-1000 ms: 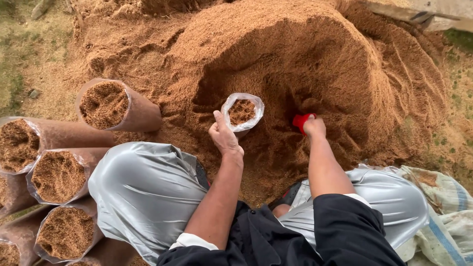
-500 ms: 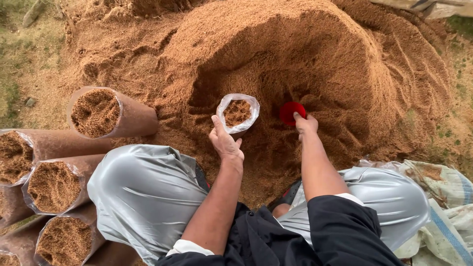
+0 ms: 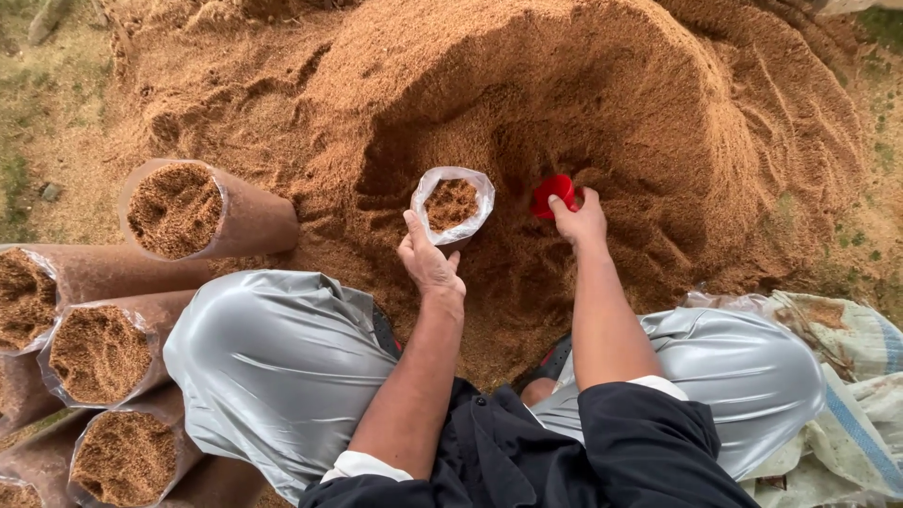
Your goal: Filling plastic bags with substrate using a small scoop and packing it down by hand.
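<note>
We hold a clear plastic bag (image 3: pixel 452 203) upright against the foot of a big mound of reddish-brown sawdust (image 3: pixel 583 103). Our left hand (image 3: pixel 429 263) is closed around the bag's side, thumb up along its near wall, so its mouth stays round and open. The bag is thin and see-through, its rim crinkled and whitish, and the sawdust inside reaches close to the top. Just to the right, our right hand (image 3: pixel 580 221) is wrapped around a small red scoop (image 3: pixel 553 193), which is pressed into the hollow dug in the mound. To our left lie filled bags (image 3: pixel 202 209) of the same stuff, stacked on their sides with open ends facing us. A woven sack (image 3: pixel 847 367) lies at our right.
</note>
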